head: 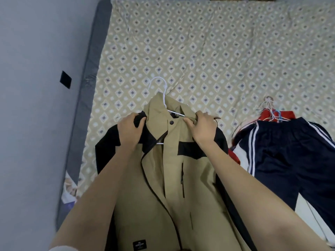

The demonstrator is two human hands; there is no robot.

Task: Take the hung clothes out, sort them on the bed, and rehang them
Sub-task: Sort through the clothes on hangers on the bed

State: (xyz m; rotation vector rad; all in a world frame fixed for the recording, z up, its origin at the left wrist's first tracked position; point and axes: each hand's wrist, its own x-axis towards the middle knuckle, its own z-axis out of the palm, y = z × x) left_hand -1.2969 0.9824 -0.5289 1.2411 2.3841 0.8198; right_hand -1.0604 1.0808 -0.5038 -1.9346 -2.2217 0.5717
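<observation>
Tan jacket (163, 178) w/ black shoulder panels is lying front-up on the bed (199, 51), collar pointing away from the person. It's on a white wire hanger (164, 95): the hook sticks out past the collar and a bit of wire shows inside the open neck.

Left hand (129, 130) is on the jacket's black shoulder on the person's left, grip closed round a fold of that fabric, fingers curled over it. Right hand (202, 126) is at the other side of the collar, grip narrow, thumb + fingers pinching the tan collar edge right by the hanger wire. Can't tell if the wire itself is in the pinch. Dark snap button (171, 122) sits on the jacket's front btwn the two hands. Small black label (139, 245) is at the jacket's hem end, closest to the camera.

Right of the jacket, just beside its sleeve: navy track pants (282, 151) w/ white side stripes, laid flat, smth red (288, 115) under them at the waist end, plus a bundle of wire hangers (272, 113) there. Left of the jacket, past the grey mattress edge (90, 69), there's a pale surface (36, 124) w/ a small black square (65, 79) on it.
</observation>
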